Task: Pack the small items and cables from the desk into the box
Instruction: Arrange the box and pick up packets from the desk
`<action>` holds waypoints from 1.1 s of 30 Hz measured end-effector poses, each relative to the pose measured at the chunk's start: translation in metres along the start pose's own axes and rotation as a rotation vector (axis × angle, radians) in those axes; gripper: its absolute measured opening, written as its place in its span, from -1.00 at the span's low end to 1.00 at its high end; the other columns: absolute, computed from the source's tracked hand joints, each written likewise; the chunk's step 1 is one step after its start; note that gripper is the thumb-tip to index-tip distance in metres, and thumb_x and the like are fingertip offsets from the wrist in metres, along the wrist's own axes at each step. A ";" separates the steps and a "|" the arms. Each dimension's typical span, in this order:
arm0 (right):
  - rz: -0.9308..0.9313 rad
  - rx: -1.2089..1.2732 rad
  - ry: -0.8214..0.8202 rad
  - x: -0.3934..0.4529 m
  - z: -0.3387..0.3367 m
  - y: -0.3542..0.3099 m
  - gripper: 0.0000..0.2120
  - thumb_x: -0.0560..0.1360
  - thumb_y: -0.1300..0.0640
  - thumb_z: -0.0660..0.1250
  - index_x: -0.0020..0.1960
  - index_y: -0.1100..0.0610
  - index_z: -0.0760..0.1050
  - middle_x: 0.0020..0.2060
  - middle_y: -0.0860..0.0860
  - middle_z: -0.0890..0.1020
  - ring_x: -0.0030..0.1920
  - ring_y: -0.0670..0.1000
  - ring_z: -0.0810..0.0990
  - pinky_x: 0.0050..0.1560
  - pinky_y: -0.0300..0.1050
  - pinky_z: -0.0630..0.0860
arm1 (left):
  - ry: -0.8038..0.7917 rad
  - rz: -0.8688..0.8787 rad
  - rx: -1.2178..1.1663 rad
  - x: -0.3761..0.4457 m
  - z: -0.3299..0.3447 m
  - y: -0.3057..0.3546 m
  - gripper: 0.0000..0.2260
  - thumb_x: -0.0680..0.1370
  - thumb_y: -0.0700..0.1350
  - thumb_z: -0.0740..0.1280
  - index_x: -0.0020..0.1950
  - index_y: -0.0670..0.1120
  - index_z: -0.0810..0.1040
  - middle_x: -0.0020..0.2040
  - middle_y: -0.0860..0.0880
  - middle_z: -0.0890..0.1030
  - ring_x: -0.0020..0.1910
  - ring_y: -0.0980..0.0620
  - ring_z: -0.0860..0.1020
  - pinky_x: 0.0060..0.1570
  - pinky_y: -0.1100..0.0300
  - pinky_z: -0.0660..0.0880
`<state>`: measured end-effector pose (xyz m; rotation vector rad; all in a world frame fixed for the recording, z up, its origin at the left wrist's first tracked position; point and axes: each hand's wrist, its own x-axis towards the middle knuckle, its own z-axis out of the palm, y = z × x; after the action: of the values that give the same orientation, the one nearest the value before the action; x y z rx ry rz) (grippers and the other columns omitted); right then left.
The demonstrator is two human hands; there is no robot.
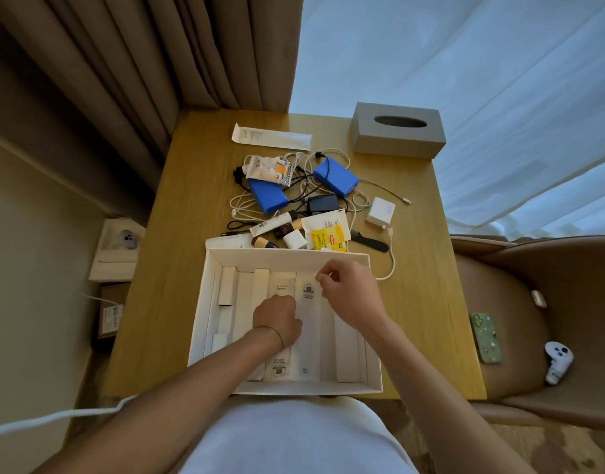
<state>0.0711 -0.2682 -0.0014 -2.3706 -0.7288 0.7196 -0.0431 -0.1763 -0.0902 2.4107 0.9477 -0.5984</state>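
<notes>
An open white box (pixel 287 256) stands at the desk's near edge, and several long white packets (pixel 345 350) lie side by side in it. My left hand (pixel 277 319) rests knuckles-up on the middle packets, fingers curled under; whether it grips one is hidden. My right hand (pixel 348 292) hovers over the box's far right part, thumb against forefinger, nothing visible between them. Beyond the box lie two blue packs (pixel 268 196) (pixel 336 176), tangled white cables (pixel 241 203), a white charger (pixel 380 212), a black adapter (pixel 323 203), a squeezed tube (pixel 270 169), small bottles (pixel 280 230), a yellow tea bag (pixel 328 238) and a black comb (pixel 371 241).
A grey tissue box (pixel 398 133) sits at the desk's far right corner, and a long white packet (pixel 270 135) lies at the far edge. A brown chair (pixel 519 268) on the right carries a phone (pixel 486 336) and a white controller (pixel 557 362). Boxes (pixel 111 313) stand on the floor at left. Curtains hang behind.
</notes>
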 end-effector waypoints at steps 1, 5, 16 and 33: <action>-0.012 0.021 0.004 0.004 -0.002 -0.003 -0.87 0.58 0.13 0.32 -0.03 0.03 0.65 -0.29 -0.11 0.66 -0.26 -0.11 0.65 -0.19 -0.12 0.64 | 0.022 0.022 -0.012 -0.004 -0.005 0.001 -0.81 0.60 0.05 0.29 -0.10 -0.04 0.53 -0.08 -0.03 0.63 -0.09 -0.06 0.61 -0.18 0.15 0.48; -0.060 0.077 0.036 0.029 -0.015 -0.021 -0.88 0.58 0.09 0.34 -0.07 -0.04 0.64 -0.31 -0.13 0.65 -0.26 -0.12 0.64 -0.23 -0.14 0.61 | 0.185 0.123 -0.203 -0.025 -0.040 0.004 -0.84 0.60 0.03 0.28 -0.09 0.04 0.61 -0.19 0.07 0.64 -0.19 0.07 0.59 -0.12 0.09 0.61; -0.153 0.138 0.135 0.162 -0.042 -0.088 -0.80 0.59 0.15 0.28 0.06 0.09 0.68 -0.21 -0.04 0.72 -0.23 0.03 0.68 -0.16 0.03 0.67 | 0.521 0.197 -0.544 0.007 -0.184 -0.028 -0.90 0.60 -0.11 0.35 0.06 0.01 0.63 -0.02 0.15 0.62 0.01 0.22 0.59 -0.01 0.20 0.61; -0.251 -0.534 -0.072 0.402 0.052 -0.123 -0.37 0.60 0.15 0.29 0.60 0.08 0.14 0.47 0.18 0.41 0.46 0.25 0.38 0.43 0.29 0.34 | 0.373 0.019 -0.633 0.129 -0.161 -0.131 -0.82 0.60 -0.14 0.35 -0.08 0.17 0.59 -0.10 0.24 0.63 -0.05 0.41 0.54 -0.21 0.52 0.44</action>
<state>0.2837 0.0876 -0.0901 -2.6508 -1.3615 0.5528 -0.0153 0.0656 -0.0699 1.9693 1.0602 0.1635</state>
